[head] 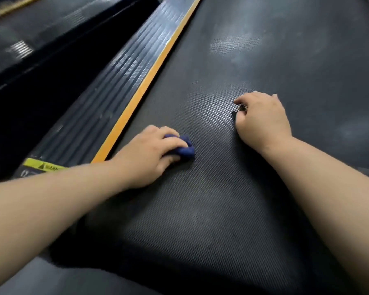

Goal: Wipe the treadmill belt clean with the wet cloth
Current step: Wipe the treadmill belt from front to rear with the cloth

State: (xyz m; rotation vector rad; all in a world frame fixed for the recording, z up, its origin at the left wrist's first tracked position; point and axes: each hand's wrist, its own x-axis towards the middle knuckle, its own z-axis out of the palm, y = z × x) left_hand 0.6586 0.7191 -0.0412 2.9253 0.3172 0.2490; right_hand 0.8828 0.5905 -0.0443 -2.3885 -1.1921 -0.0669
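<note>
Blue microfibre-looking cloth [184, 149] is wadded into a tight ball under the left hand [149, 150], fingers curled over it and pressing it onto the treadmill belt [211, 209]. The right hand [262, 118] is planted on the belt a bit further ahead and well apart from the left, fingers tucked under. There's a small dark speck by its thumb, and I honestly can't tell if it's pinching something or just bracing.

Stuff that could bite from here, imo:

- With the cloth balled up that small, only a little patch touches the belt, so expect streaks and missed strips.
- The big pale dusty smudge [232, 46] sits well beyond the right hand. It looks like a stretch, and leaning more weight onto that hand could make the belt roll forward.
- If the wet pass reaches the spot under the right hand, that palm could slide.
- The orange strip [143, 90] and ribbed side rail [107, 88] are just outside the left hand. Wiping too close could snag the cloth in the seam or squeeze water into it.
</note>
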